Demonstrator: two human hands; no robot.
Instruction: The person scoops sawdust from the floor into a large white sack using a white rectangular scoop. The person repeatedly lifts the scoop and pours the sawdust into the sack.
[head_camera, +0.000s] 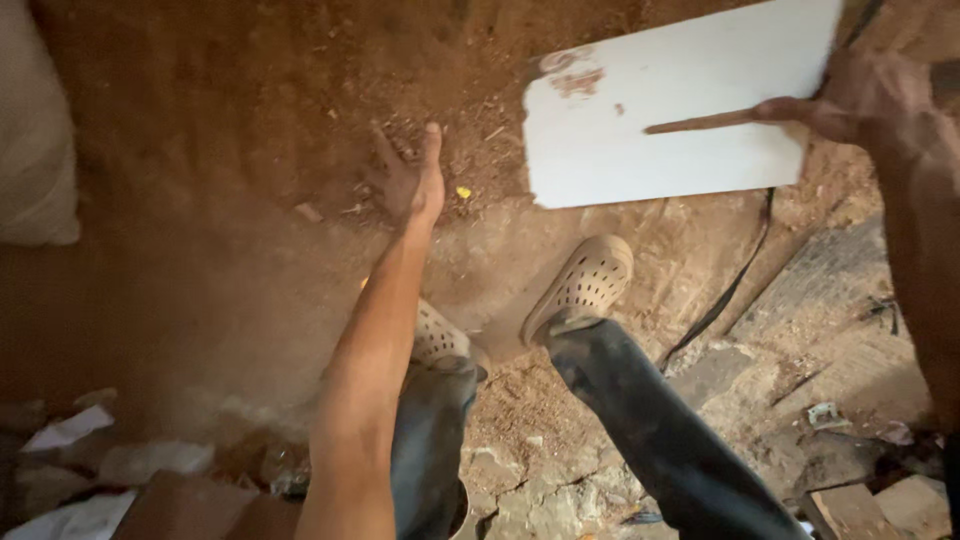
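Note:
My left hand (408, 180) reaches down with fingers spread toward the reddish dirt and sawdust (300, 120) on the ground, holding nothing. My right hand (862, 95) at the upper right grips a white flat board (680, 120) by its right edge, together with a thin brown stick (700, 123) lying across the board's face. The board has a chipped, dirty top left corner. My feet in beige perforated clogs (585, 280) stand below the board, my legs in dark trousers.
A black cable (735, 280) runs along the ground beneath the board. Grey stone slabs (830, 290) lie at the right. Paper scraps and rubble (110, 460) sit at the lower left; a pale sack (35, 140) at the left edge.

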